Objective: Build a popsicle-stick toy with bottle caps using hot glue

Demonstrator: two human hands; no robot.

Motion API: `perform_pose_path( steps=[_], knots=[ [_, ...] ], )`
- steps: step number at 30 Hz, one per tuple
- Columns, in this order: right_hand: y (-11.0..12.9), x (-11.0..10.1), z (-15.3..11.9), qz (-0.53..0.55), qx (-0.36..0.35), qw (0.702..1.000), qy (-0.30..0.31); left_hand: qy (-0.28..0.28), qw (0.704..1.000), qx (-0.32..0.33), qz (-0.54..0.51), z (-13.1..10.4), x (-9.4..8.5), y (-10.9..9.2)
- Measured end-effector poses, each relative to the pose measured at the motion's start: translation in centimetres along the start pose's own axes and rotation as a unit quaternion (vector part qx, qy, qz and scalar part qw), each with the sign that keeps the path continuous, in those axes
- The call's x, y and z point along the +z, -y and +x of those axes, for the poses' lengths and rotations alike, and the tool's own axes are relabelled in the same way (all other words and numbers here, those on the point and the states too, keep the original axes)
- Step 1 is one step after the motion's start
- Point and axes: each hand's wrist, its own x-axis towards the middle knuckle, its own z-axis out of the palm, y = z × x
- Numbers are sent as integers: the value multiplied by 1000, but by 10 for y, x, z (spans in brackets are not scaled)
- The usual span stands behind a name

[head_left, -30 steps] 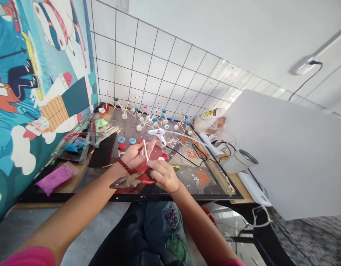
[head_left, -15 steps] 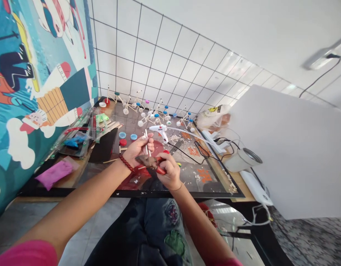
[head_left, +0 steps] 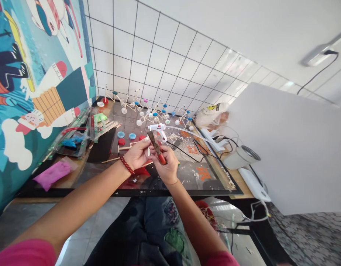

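Left hand [head_left: 137,154], a red bead bracelet [head_left: 127,165] at its wrist, curled shut around thin wooden sticks [head_left: 148,150] above the dark cutting mat [head_left: 187,177]. Right hand [head_left: 165,166] just beside it, fingers wrapped tight on red-handled pliers [head_left: 156,147], dark tip pointing up and away, touching the sticks. White glue gun [head_left: 158,129] lying just beyond on the mat, coloured bottle caps [head_left: 125,137] to its left, stick-and-cap models [head_left: 148,112] along the tiled wall [head_left: 165,66].

I see pliers [head_left: 156,147]: dull metal jaws, glossy red plastic grips | worktop [head_left: 192,177]: glossy, reflective | behind it, wall tiles [head_left: 170,59]: smooth, shiny | glue gun [head_left: 158,129]: white plastic
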Motion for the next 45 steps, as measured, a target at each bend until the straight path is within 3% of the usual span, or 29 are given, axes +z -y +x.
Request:
perform_pose_path(
  steps=[4, 7, 11, 14, 17, 20, 22, 28, 31, 33, 38, 41, 45],
  knots=[
    [4, 0, -1, 24, 46, 999, -3, 37, 998, 25, 33, 1, -5, 2],
    [9, -9, 1, 119, 180, 976, 13, 42, 995, 63, 69, 2, -9, 2],
    [12, -37, 10, 329, 355, 872, 69, 38, 989, 79, 120, 1, -9, 2],
    [11, -63, 18, 392, 442, 793, 151, 39, 984, 75, 155, -1, -7, 4],
    [12, -82, 21, 406, 458, 769, 184, 41, 982, 58, 175, -1, -7, 5],
    [14, -89, 17, 406, 440, 779, 188, 51, 983, 32, 171, -1, -10, 4],
    [15, -90, 10, 386, 424, 801, 172, 64, 987, 8, 145, -1, -12, 0],
    [-4, -94, -19, 149, 314, 935, 64, 74, 997, -11, 24, -1, -15, -16],
    [-24, -113, -31, -21, 249, 968, 28, 67, 997, -27, -16, 2, -11, -24],
    [-35, -133, -35, -104, 214, 970, 40, 70, 996, -35, -45, 6, -5, -29],
    [-44, -181, -38, -171, 160, 953, 191, 110, 985, -39, -125, 25, 22, -33],
    [-48, -191, -37, -177, 139, 939, 259, 155, 968, -40, -195, 39, 35, -23],
    [-62, -190, -32, -178, 108, 926, 315, 213, 946, -48, -240, 52, 41, -1]
  ],
)
